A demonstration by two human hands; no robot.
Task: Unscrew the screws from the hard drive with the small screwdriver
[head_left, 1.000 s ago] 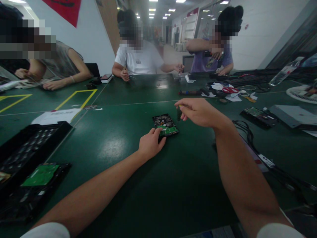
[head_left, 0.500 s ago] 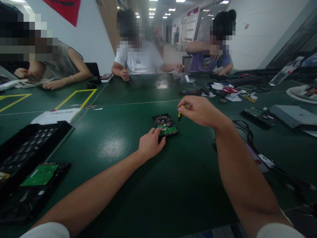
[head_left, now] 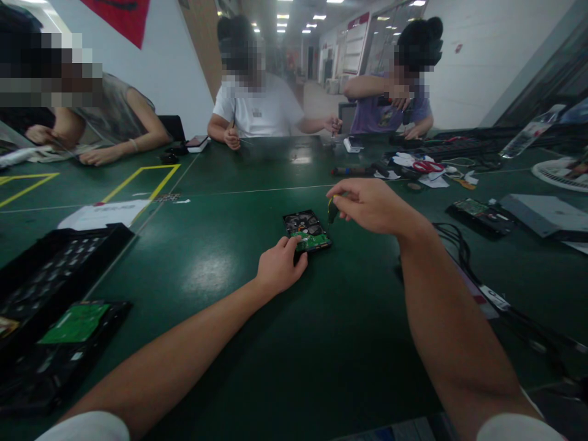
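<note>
Long green table (head_left: 220, 343) in a bright workshop, three other people busy at the far edge with their own bits. Nearer, a black tray (head_left: 55, 275) sits off to the left with a green board (head_left: 76, 323) beside it, and cables and another drive (head_left: 478, 215) lie off to the right.

Centre stage: the hard drive (head_left: 307, 231) lies flat on the table, circuit side up. The left hand (head_left: 279, 267) rests at its near corner, fingers curled lightly against the edge, pinning it rather than lifting it.

Now the change: half a second ago the small screwdriver (head_left: 331, 210) stood nearly upright in the right hand (head_left: 374, 207); now the fingers have rolled it, the yellow end showing by the fingertips and the dark part tilted over the drive's right edge. That looks like a twist of the tool, though whether the tip touches the drive is too small to tell. The right fingers pinch it closed, wrist raised, forearm reaching in from the lower right.
</note>
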